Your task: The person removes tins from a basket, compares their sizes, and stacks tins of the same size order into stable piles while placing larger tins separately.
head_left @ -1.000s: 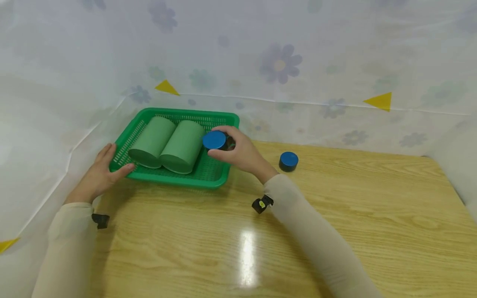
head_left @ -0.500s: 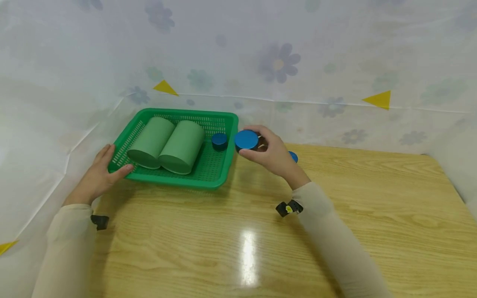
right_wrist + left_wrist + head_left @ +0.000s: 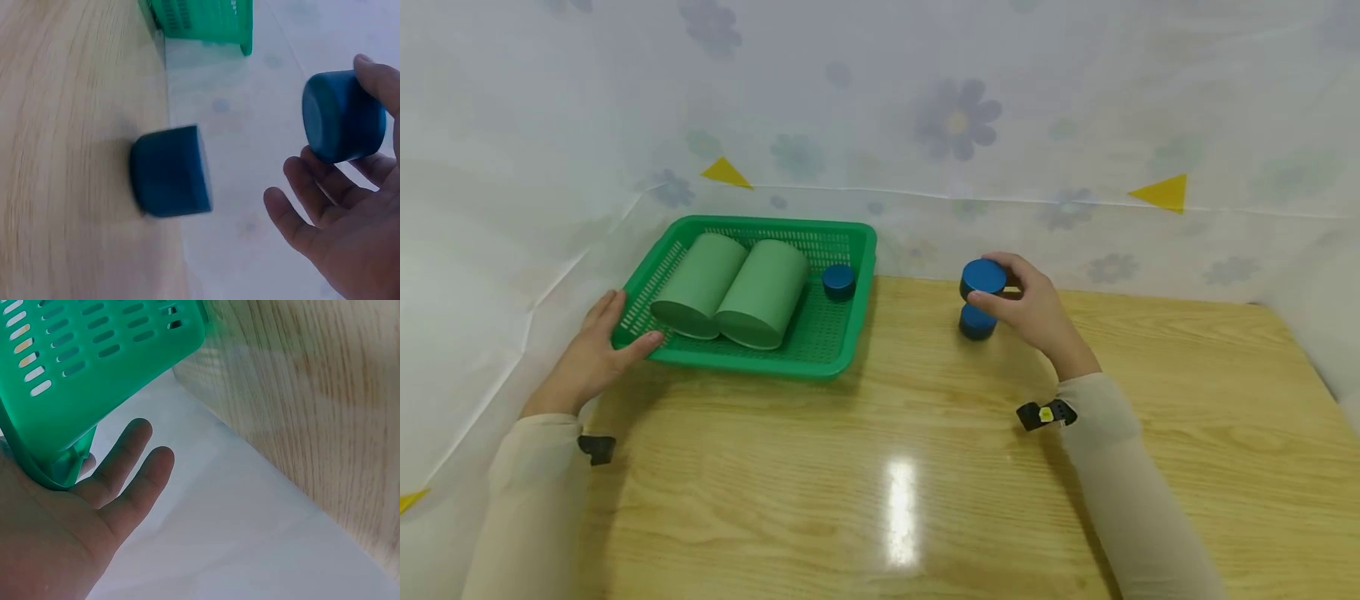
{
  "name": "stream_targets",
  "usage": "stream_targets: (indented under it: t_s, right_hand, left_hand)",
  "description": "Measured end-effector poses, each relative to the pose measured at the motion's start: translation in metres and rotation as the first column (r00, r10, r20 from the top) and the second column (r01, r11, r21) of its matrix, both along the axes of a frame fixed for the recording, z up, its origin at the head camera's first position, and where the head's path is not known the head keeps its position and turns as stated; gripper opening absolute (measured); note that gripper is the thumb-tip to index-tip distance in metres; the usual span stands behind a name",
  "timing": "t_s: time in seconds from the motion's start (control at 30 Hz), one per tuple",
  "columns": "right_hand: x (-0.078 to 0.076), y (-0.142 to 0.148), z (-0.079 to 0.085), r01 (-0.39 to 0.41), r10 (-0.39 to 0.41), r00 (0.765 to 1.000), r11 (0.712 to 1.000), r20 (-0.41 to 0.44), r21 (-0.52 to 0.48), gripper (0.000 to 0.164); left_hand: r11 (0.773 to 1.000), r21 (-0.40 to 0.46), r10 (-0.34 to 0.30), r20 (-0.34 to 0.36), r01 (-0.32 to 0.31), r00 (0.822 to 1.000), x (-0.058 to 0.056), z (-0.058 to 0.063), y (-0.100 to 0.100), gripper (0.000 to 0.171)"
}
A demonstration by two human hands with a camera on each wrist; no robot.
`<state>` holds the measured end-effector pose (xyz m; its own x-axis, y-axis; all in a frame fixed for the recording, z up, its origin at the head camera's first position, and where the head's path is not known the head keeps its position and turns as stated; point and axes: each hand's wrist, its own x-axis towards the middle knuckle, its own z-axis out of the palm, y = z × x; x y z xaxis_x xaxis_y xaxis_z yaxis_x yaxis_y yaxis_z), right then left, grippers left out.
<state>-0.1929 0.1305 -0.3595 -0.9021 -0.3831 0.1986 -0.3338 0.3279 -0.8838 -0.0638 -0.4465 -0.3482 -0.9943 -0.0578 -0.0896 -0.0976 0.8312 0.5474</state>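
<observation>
At the left front corner of a green plastic basket (image 3: 790,367) lies my left hand (image 3: 587,358), its thumb on the front rim and its fingers along the left side. In the left wrist view, two fingers (image 3: 153,475) stretch out past the basket wall. My right hand (image 3: 1033,308) pinches a short blue cylinder (image 3: 983,277) between thumb and fingers, held up over the table. A second blue cylinder (image 3: 977,322) stands on the table just below it, partly hidden; the right wrist view shows the two apart. A third blue cylinder (image 3: 838,282) stands inside the basket's right side.
Two large light-green cylinders (image 3: 700,283) lie side by side in the basket. The wooden table (image 3: 820,467) meets a white flowered curtain (image 3: 865,100) at the back and left. Yellow triangles (image 3: 1161,194) mark the curtain.
My right hand has moved out of the basket to the right with the blue cylinder, above the one on the table. Its leaving uncovered a blue cylinder in the basket. My left hand stays put.
</observation>
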Motion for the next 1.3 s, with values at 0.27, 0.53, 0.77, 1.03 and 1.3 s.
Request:
stream_targets:
  t_s: [0.27,0.53,0.77,1.03,1.3]
  right_hand:
    - [-0.014,0.018,-0.017,0.051,-0.061,0.991,0.995,0.120,0.087,0.075]
    - [-0.018,0.022,-0.024,0.022,-0.041,0.977,0.995,0.207,0.093,0.078]
    - [-0.019,0.019,-0.029,0.010,-0.043,0.975,0.989,0.220,0.147,0.081]
    - [-0.017,0.017,-0.030,-0.014,-0.023,0.977,0.985,0.212,0.173,0.081]
    - [-0.015,0.017,-0.030,-0.027,-0.009,0.977,0.985,0.211,0.169,0.079]
  left_hand:
    - [1.000,0.002,-0.001,-0.003,0.001,1.000,0.000,0.000,0.002,0.096]
    - [1.000,0.006,0.001,-0.008,-0.001,1.000,0.001,-0.001,0.000,0.096]
    - [1.000,0.003,0.001,-0.011,-0.001,1.000,0.001,0.000,0.001,0.095]
    - [1.000,-0.003,-0.003,-0.012,0.003,1.000,0.001,0.000,0.002,0.095]
    - [1.000,-0.003,-0.006,-0.018,0.006,1.000,0.001,0.002,0.002,0.095]
